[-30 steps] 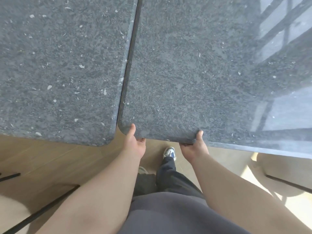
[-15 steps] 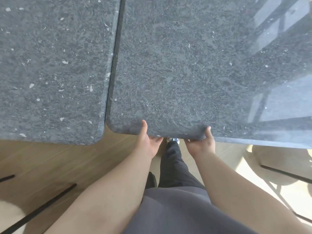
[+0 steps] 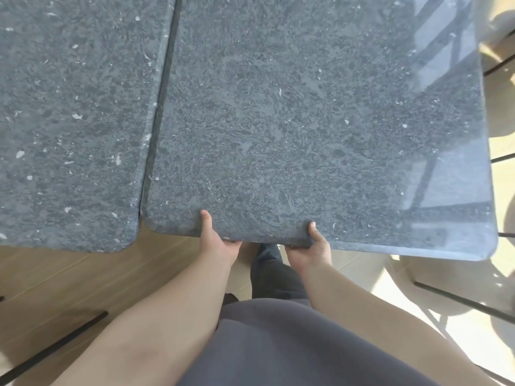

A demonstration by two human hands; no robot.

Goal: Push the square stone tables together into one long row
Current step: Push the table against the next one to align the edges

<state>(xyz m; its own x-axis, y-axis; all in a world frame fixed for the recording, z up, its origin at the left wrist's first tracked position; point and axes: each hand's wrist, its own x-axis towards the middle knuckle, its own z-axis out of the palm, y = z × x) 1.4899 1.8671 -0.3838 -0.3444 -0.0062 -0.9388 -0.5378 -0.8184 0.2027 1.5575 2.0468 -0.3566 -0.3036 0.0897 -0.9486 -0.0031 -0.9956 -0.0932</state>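
I see the right stone table [image 3: 306, 129] filling the middle and right of my view, its dark speckled top polished enough to mirror a window frame along its far right side. It sits just beside the left stone table [image 3: 72, 121], with only a thin dark seam running between their facing edges; I cannot tell whether the slabs actually touch. Their near edges are not flush: the left table's rounded corner reaches a little closer to me than the right one's. I find no brand, label or writing on either slab.

My left hand [image 3: 218, 243] grips the near edge of the right table close to its left corner, thumb lying flat on top and fingers curled out of sight underneath. My right hand [image 3: 312, 250] holds the same edge further to the right in the same way, thumb on the stone and fingers hooked below the rim.

Below the edge I see dark trousers and a grey top, then a wooden floor [image 3: 83, 280] with thin black bars crossing it, sunlit at the right.
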